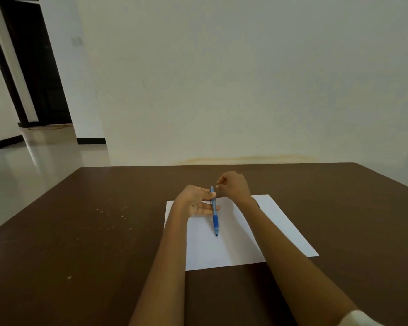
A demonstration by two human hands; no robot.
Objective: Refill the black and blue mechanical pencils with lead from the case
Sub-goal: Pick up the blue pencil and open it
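My left hand (196, 201) holds the blue mechanical pencil (214, 215) by its upper barrel, thumb and fingers around it. The pencil is tilted, its tip pointing down toward me over the white sheet of paper (240, 243), its top end pointing away. My right hand (233, 184) hovers just right of the pencil's top end, fingertips pinched together. Whatever lies between those fingertips is too small to make out. A dark object is partly hidden behind my right wrist. The black pencil and the lead case are not visible.
The paper lies on a dark brown table (92, 231) with pale specks on its left side. A cream wall (245, 78) rises behind the table's far edge. A tiled floor and a dark doorway (33, 67) are at the left.
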